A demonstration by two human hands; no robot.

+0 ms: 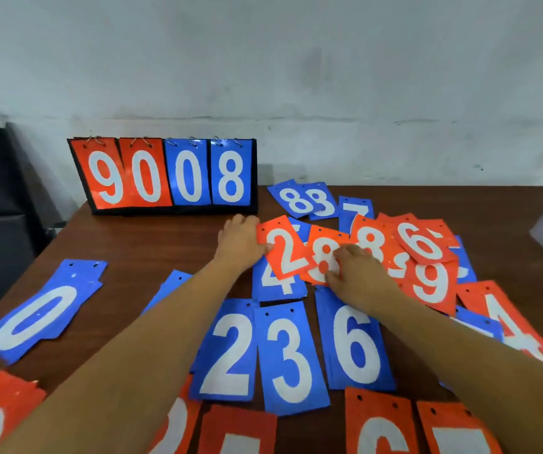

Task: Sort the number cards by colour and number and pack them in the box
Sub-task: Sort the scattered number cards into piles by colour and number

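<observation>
Blue and orange number cards with white digits lie scattered on a brown table (152, 244). My left hand (239, 239) holds the left edge of an orange 2 card (283, 249), thumb on its face. My right hand (357, 271) pinches an orange 8 card (321, 257) beside it. Behind them overlap another orange 8 (370, 239), an orange 6 (422, 240) and an orange 9 (430, 280). Blue 2 (231, 348), 3 (291, 358) and 6 (355, 345) lie side by side between my forearms. A blue 4 (278, 285) sits under the orange 2.
A black flip scoreboard (165, 175) showing 9 0 0 8 stands at the table's far left edge against the wall. A stack of blue 0 cards (39, 316) lies at left. Blue 8s (303, 199) lie at the back, orange cards along the near edge, an orange 4 (512, 326) at right.
</observation>
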